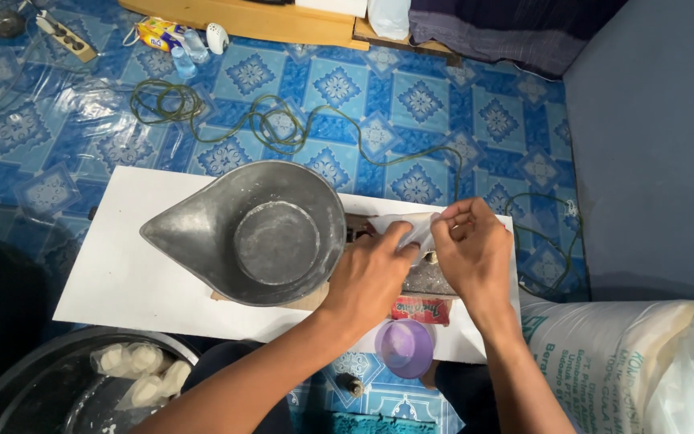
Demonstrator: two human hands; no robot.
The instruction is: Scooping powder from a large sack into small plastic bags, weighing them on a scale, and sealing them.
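Blue patterned floor (411,96), white board (122,273), metal scoop pan (259,233); left hand (371,273), right hand (471,249), each grip pinching clear bag (421,227)

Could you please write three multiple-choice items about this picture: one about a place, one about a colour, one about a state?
1. Where is the small cup?
A. inside the metal pan
B. at the near edge of the white board, below the hands
C. on the white sack

2. What colour is that cup?
A. purple
B. green
C. red

3. What is the state of the metal scale pan?
A. full of powder
B. turned upside down
C. upright and empty

Answers:
1 B, it stands at the board's near edge, just below the left hand and right hand.
2 A, its bowl looks purple.
3 C, its bare grey bottom shows.
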